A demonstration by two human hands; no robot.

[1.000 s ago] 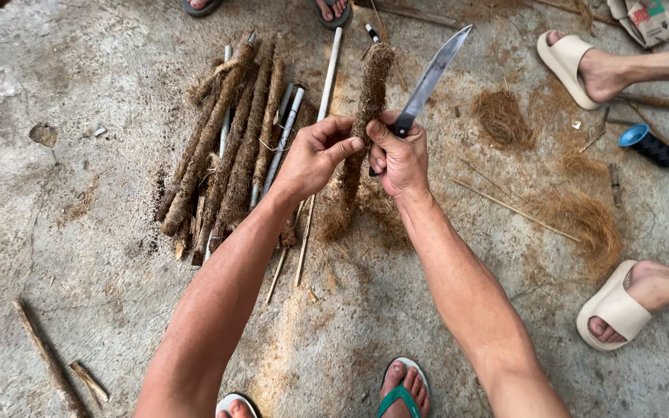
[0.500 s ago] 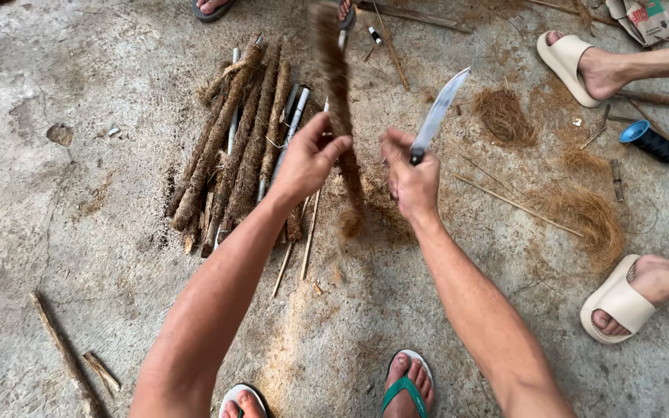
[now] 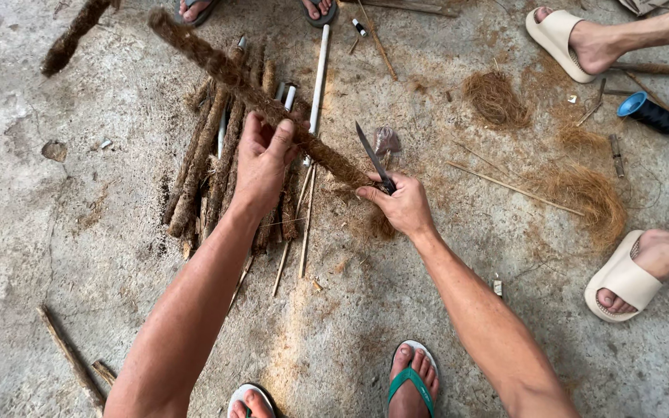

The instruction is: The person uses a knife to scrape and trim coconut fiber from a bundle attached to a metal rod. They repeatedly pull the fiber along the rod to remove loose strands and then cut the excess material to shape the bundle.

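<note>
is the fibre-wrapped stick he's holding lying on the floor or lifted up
Lifted: the left hand grips the fibre-wrapped stick mid-length, slanted above the floor pile.

Bare concrete floor (image 3: 63,217) underfoot

Daylight is falling evenly around me; brown fibre dust is lying scattered across the rough, stained grey surface.
</note>
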